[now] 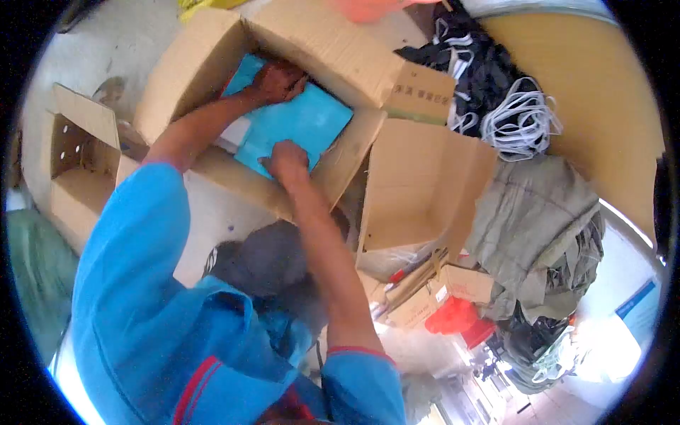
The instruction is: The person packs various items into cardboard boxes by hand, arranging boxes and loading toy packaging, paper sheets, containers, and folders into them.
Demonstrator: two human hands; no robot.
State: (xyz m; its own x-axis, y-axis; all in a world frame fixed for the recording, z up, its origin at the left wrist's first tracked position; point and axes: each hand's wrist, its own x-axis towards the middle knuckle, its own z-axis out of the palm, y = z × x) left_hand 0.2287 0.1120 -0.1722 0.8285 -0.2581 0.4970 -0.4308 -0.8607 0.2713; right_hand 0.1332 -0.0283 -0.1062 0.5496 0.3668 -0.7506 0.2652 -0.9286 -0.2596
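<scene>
Flat light-blue sheets or folders (312, 113) lie inside an open cardboard box (195, 74); I cannot tell which kind they are. My left hand (280, 81) reaches over the box wall, its fingers curled at the far edge of the blue stack. Nearer to me, my right hand (287, 161) is closed at the near edge of the same stack, thumb bent downward. The fingertips of both hands are partly hidden. A white item (235, 134) shows beside the blue stack, and a thin red edge peeks out at its upper left.
A smaller open carton (85, 177) stands at left. To the right are another open carton (418, 184), a coil of white cord (520, 120), black bundled material (489, 64) and grey-green cloth (531, 219). Red plastic (453, 315) lies lower down near another carton (414, 308).
</scene>
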